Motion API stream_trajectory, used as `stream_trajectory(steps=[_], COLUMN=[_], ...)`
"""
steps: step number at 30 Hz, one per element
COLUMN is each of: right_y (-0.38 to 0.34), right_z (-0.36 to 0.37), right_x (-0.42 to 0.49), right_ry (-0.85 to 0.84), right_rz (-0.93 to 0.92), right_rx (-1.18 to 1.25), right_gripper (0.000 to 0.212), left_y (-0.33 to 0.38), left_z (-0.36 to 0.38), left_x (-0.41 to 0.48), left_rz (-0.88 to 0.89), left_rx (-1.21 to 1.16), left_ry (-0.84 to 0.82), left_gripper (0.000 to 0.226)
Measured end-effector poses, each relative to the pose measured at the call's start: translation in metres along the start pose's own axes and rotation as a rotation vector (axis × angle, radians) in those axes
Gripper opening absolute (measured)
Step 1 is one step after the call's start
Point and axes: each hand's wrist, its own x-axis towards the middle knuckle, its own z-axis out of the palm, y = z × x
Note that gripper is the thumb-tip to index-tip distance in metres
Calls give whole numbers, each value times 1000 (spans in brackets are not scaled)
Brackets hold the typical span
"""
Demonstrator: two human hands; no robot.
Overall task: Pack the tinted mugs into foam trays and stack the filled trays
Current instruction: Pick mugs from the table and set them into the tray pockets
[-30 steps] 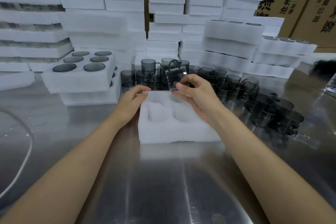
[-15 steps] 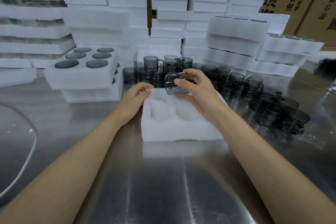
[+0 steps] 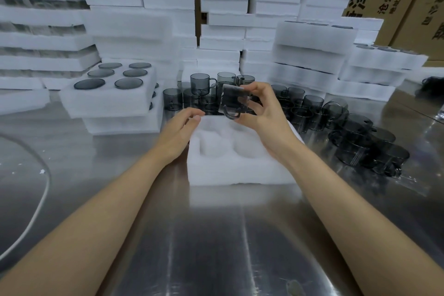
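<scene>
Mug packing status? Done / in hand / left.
Done: a filled tray at left has six mugs seated and sits on at least one more tray. In hand: the right hand holds one tinted mug above the front tray; the left hand rests on that tray's left edge. Left: the front tray's visible pockets are all empty, and many loose mugs wait on the table behind and to its right.

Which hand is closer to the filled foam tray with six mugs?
Left. The left hand lies just right of the filled tray; the right hand, holding a mug, is farther right.
</scene>
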Motion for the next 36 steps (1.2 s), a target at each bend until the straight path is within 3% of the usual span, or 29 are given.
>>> stream_trajectory(steps=[3,5,8,12,18,30,36], right_y=[0,-4,-10,-3,8,7,7], right_z=[1,3,15,39,40,46,44], right_x=[0,0,4,7,7,4,4], right_ry=[10,69,104,74,4,-100,-165], right_rz=[75,-14,-213,-334,-250,-279,-204], right_rx=[76,-57,-282,-557,-660,-1055,-1054], right_gripper=[28,21,34,45,57,48,51], left_y=[0,-1,0,4,4,2,2], left_z=[-1,-1,-1,-1,0,0,0], left_x=[0,0,1,0,1,2,2], left_rz=[-2,-15,-30,-16,-19,-76,-96], left_rx=[-4,-23,-37,-58,-90,-95,-108], left_ry=[-6,-16,-43,-57,-45,-45,-35], left_gripper=[20,21,25,25,24,35,33])
